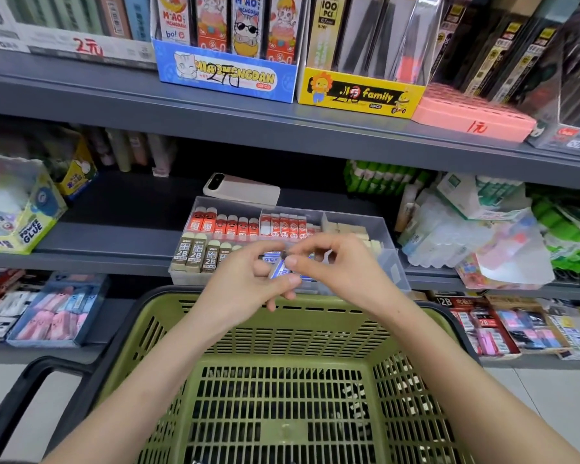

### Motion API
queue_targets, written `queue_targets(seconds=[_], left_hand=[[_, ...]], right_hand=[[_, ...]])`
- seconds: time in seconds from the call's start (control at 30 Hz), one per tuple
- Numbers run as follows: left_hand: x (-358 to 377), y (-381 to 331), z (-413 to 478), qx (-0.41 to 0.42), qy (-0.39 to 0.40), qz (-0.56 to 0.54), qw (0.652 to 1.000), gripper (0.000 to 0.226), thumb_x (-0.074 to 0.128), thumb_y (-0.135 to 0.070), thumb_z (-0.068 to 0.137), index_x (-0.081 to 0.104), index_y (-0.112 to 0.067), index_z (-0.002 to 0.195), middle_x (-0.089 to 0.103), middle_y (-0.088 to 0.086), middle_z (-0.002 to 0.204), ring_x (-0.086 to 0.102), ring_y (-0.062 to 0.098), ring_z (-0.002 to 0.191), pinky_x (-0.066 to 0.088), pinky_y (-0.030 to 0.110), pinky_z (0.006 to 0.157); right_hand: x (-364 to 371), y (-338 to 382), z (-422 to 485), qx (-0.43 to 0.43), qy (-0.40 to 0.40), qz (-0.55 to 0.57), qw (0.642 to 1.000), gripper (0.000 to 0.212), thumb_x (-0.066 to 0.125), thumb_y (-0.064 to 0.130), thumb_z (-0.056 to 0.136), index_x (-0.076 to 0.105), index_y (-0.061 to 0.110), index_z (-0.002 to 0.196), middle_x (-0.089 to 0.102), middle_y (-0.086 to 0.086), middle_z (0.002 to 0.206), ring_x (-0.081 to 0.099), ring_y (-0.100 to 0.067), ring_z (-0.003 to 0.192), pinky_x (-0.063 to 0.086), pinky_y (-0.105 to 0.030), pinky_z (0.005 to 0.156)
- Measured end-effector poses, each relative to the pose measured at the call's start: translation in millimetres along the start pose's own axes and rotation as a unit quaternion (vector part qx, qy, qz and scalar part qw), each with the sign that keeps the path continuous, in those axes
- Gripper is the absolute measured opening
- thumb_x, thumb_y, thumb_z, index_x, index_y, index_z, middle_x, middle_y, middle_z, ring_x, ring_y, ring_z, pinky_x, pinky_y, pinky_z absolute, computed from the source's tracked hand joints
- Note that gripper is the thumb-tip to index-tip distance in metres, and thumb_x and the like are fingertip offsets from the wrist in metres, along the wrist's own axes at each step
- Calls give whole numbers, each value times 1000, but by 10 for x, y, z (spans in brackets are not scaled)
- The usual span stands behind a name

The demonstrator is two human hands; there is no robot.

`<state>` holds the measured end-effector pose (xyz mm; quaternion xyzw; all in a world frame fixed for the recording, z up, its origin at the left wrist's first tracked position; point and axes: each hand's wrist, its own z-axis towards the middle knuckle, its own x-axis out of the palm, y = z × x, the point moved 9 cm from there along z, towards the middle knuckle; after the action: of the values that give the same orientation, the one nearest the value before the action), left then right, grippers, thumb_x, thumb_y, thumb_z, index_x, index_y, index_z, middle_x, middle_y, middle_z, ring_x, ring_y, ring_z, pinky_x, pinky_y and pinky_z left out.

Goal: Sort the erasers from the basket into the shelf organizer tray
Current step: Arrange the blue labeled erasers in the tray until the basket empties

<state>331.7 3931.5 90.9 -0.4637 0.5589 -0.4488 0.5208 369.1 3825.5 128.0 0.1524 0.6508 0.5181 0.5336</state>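
A clear organizer tray (390,262) sits on the middle shelf. It holds red erasers (230,224) at the back, olive 2B erasers (195,254) at the front left and cream ones at the right. Both my hands hover over its front middle. My left hand (245,283) and my right hand (335,266) pinch a blue-and-white eraser (282,272) between their fingertips. Below them stands the green basket (282,396), whose visible bottom holds no erasers.
A phone (241,189) lies on the shelf behind the tray. Glue boxes (21,209) stand left, bagged glue sticks (482,236) right. Stationery boxes (225,72) fill the upper shelf; more eraser packs (57,309) lie on the lower shelf. The basket's black handle (31,396) juts left.
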Motion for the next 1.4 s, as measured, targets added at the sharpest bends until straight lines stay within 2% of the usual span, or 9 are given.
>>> queue_targets(seconds=[0.17,0.33,0.63,0.83,0.97,1.1,1.23,1.33,1.4], left_hand=[[100,-55,138,64,-37,169,983,56,66,-44,81,45,-27,131,66,-18,108,63,6,97,46,21,89],[411,11,90,224,20,509,831,68,33,-67,89,46,-22,139,44,-5,146,29,14,141,2,37,117],[455,115,132,259,62,546,794,59,39,-61,88,61,-20,124,60,-4,130,44,20,132,8,52,116],[425,114,143,272,48,523,806,47,52,-52,88,62,-22,123,59,-5,130,43,19,133,7,51,116],[400,105,80,286,34,517,806,47,55,-48,88,61,-20,125,57,-1,134,41,21,135,8,51,117],[264,10,-216,337,-47,471,814,36,55,-37,87,69,-15,112,64,4,122,55,23,119,26,45,113],[171,180,-632,344,-63,402,846,26,55,-29,84,72,-11,93,68,3,92,59,21,89,47,36,80],[462,717,-750,222,129,455,853,35,53,-46,87,69,-22,106,65,-3,102,56,17,98,47,34,87],[639,1290,-846,84,289,517,802,40,56,-52,85,59,-34,121,56,-8,123,46,12,117,37,32,103]], right_hand=[[-428,-169,55,31,-70,86,993,9,70,12,81,66,20,77,66,1,76,58,-11,74,46,-26,72],[-669,-350,199,53,-87,-90,991,12,74,14,78,65,14,87,63,-2,74,52,-12,70,41,-16,67],[-318,-354,263,-30,-2,-329,944,10,69,27,81,73,19,84,66,7,84,47,-16,92,33,-29,85],[-184,-434,188,-92,32,-513,853,28,47,47,91,71,35,100,52,6,110,39,-20,106,16,-31,77],[-208,-394,51,-91,-7,-510,855,29,49,49,91,70,34,106,53,4,119,43,-22,112,21,-33,84],[-377,-211,-395,-131,-133,-312,931,18,61,29,86,74,17,87,64,-1,91,53,-19,88,32,-30,77],[10,-895,-876,105,42,-46,992,9,65,17,87,69,15,80,66,5,74,56,-4,66,43,-18,68],[561,-1642,-1477,299,292,-162,894,13,64,28,87,63,16,94,67,3,83,61,-1,67,51,-21,68],[773,-2033,-1838,384,372,-225,815,32,64,33,86,59,9,106,68,-8,100,65,-12,79,55,-24,74]])
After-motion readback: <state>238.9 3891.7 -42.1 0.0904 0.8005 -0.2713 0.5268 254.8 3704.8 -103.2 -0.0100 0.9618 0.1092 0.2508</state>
